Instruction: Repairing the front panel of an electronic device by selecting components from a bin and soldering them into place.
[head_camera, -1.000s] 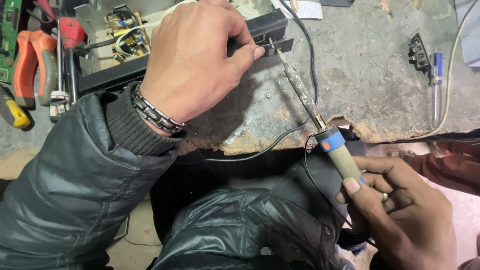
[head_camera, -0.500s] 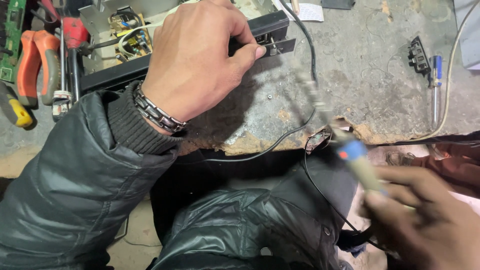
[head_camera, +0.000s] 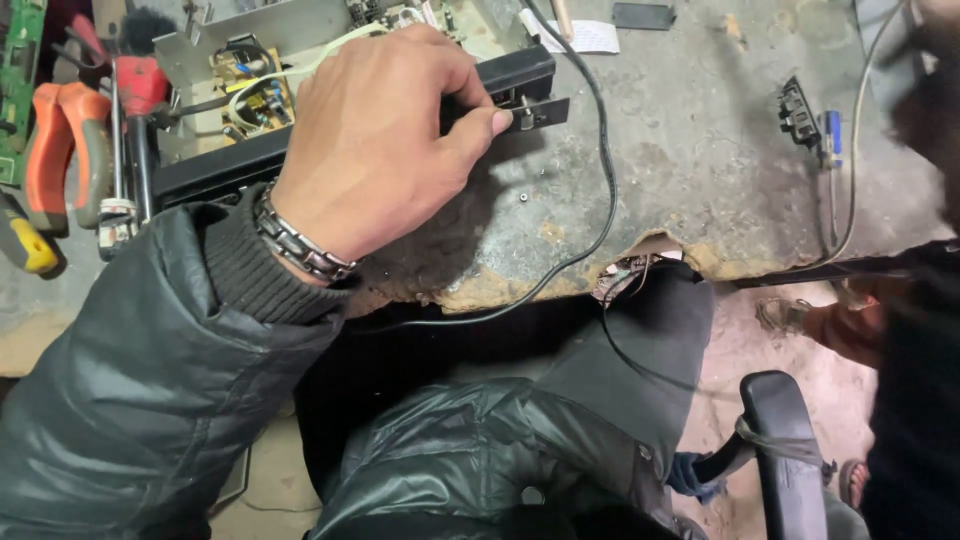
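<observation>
Gone from view now is the right hand with its soldering tool, while the left hand (head_camera: 375, 150) stays gripped on the black metal bar (head_camera: 500, 85) on the workbench (head_camera: 700, 180), which looks hard, stiff and best held by its long edge.

One view only, from a camera worn on the person's head. It looks steeply down and slightly forward, over the chest and lap, onto the near edge of a worn grey workbench (head_camera: 700, 170). The view is close: the left hand (head_camera: 375, 150) and its dark jacket sleeve (head_camera: 140, 390) fill much of the left half. The bench runs across the upper part of the picture; its chipped front edge cuts across the middle. Below that edge the view drops past the knees to the floor and a black chair armrest (head_camera: 790, 450). At the right margin a dark, blurred shape sits very near the lens. No second view overlaps this one.
</observation>
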